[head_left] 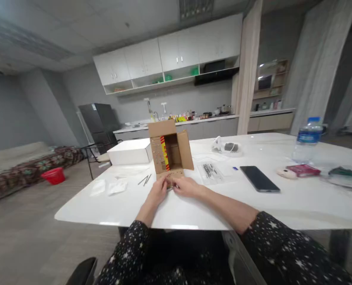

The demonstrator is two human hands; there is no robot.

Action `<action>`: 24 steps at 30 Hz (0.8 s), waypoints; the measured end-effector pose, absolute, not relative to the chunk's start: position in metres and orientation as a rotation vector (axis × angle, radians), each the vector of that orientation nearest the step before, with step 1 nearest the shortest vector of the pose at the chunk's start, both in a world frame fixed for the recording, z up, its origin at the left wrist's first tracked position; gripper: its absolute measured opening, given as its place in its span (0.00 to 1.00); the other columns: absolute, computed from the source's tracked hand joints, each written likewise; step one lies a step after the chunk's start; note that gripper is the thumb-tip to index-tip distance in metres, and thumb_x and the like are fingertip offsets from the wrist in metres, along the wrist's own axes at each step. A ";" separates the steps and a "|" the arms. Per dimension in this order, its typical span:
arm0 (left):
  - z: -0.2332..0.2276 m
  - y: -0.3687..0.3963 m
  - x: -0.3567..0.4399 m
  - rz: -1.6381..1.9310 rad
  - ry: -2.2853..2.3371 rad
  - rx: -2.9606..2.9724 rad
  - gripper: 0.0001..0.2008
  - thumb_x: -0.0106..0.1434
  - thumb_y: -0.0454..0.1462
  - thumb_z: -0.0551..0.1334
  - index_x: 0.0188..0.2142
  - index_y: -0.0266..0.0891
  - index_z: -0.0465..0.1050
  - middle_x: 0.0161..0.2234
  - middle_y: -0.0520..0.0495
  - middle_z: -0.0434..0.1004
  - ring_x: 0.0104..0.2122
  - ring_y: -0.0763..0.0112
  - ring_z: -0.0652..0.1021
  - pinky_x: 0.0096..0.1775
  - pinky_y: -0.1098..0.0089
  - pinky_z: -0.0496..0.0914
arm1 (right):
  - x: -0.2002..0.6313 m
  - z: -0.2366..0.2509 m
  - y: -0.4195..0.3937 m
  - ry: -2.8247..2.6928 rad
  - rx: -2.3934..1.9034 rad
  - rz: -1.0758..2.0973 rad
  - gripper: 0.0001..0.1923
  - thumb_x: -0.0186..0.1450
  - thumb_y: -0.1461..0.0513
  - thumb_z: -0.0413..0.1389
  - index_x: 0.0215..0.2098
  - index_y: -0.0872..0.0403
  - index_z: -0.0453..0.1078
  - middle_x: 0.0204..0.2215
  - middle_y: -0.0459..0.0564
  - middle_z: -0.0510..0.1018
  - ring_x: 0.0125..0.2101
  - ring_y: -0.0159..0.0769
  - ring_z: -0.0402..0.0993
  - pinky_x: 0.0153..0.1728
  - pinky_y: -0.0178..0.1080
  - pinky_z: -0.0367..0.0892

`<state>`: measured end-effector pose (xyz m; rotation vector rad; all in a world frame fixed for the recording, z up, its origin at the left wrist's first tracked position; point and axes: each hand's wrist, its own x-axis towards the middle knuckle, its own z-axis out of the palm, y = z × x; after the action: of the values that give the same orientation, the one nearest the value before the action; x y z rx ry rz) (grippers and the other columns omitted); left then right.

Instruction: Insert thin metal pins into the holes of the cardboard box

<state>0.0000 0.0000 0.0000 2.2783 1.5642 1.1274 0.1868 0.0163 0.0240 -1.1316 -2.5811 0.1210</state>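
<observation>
— At the white table [282, 206] in a kitchen-lounge, what fills my feed first?

— From my remote seat I see the tabletop spreading across the frame, with grey walls and white wall cabinets [170, 53] behind it. A black refrigerator [100, 120] stands at the left, and a patterned sofa [30, 166] with a red basin [55, 175] beside it lies along the far left.

— And on the table itself?

— A white box [130, 152] sits at the far left edge. Just beside it, to the right, stands an open cardboard box [171, 152], flaps spread, its mouth facing the wearer, a red-and-yellow strip showing inside. A water bottle [308, 138] stands upright at the far right. A black phone [259, 179] lies flat right of centre, and a clear bag of small parts [210, 171] lies between phone and carton.

— The hands?

— Both meet directly in front of the cardboard box, touching its lowered front flap. My left hand [158, 192] is curled, fingertips pinched together. My right hand [186, 186] is likewise curled. Between them they pinch a small metal piece [170, 187], too tiny for me to identify. Dark star-print sleeves [282, 241] cover both forearms.

— Anything smaller?

— Two thin metal pins [144, 180] lie on the table left of the hands, near flat clear packets [116, 186].
</observation>
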 end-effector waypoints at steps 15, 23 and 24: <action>-0.002 0.002 0.000 1.220 1.508 2.220 0.14 0.69 0.39 0.52 0.48 0.40 0.71 0.41 0.44 0.82 0.41 0.63 0.81 0.46 0.62 0.74 | 0.189 0.027 0.015 -2.609 -1.119 0.127 0.21 0.68 0.59 0.46 0.58 0.49 0.66 0.42 0.53 0.81 0.40 0.43 0.78 0.38 0.39 0.67; -0.003 0.004 0.000 1.264 1.534 2.272 0.13 0.68 0.38 0.53 0.47 0.39 0.74 0.43 0.42 0.82 0.43 0.62 0.81 0.46 0.61 0.75 | 0.189 0.024 0.016 -2.604 -1.146 0.122 0.16 0.68 0.58 0.46 0.48 0.51 0.71 0.39 0.52 0.81 0.37 0.42 0.77 0.36 0.38 0.65; -0.003 0.004 0.000 1.272 1.530 2.283 0.13 0.68 0.38 0.53 0.47 0.39 0.74 0.44 0.42 0.81 0.43 0.62 0.80 0.47 0.61 0.75 | 0.189 0.024 0.016 -2.602 -1.146 0.121 0.15 0.68 0.58 0.46 0.48 0.51 0.71 0.39 0.52 0.81 0.37 0.42 0.77 0.36 0.38 0.65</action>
<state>-0.0003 0.0040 -0.0033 2.2835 1.5302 1.2720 0.1886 0.0158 0.0244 -1.1461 -2.6019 0.1210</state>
